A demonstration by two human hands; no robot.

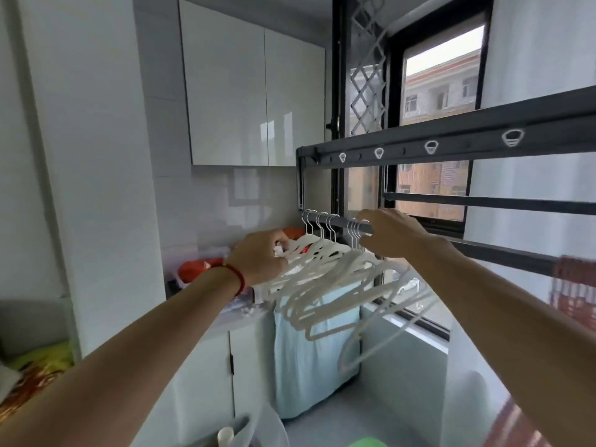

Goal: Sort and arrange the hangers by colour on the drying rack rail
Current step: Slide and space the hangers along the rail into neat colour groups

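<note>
Slim white hangers [325, 275] with wire hooks are being bunched on the dark round rail [342, 221]; shoulders are being gripped by curled left hand [261, 258] fingers at nine o'clock, hooks being pinched by the right hand [392, 233].

White hangers [325, 279] bunched, tilted, hooked on dark rail [342, 221]

The white hangers [325, 279] look matt plastic with shiny metal hooks; the rail [503, 251] is dark matt metal; the wall cabinet [245, 98] is glossy and smooth.
</note>
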